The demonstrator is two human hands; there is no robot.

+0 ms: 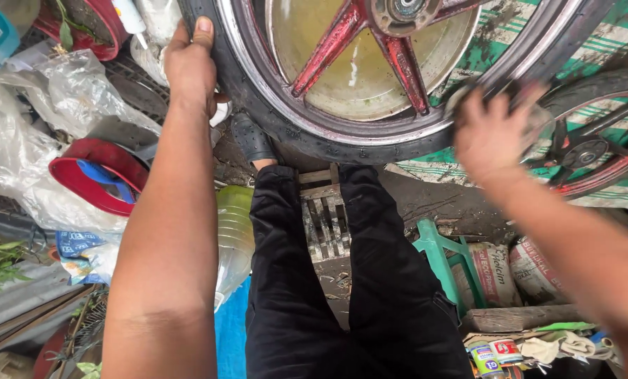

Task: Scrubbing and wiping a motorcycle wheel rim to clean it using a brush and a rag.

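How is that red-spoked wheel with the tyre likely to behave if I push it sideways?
The wheel is round and stands on its tread, so it would probably roll. Its metal rim and thick tyre suggest it is stiff and fairly heavy. The left hand and the blurred right hand both brace the tyre, so it may tip unsupported.

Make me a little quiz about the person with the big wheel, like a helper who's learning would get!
1. True or false: the left hand rests on the black tyre of the big wheel.
2. What colour are the wheel's spokes? A) blue B) red C) yellow
3. Which hand looks blurred in the picture?

Key:
1. True; its fingers lie over the tyre's outer edge.
2. B, red, worn and dirty.
3. The right hand, at the tyre's lower right edge, near a second smaller wheel lying beyond.
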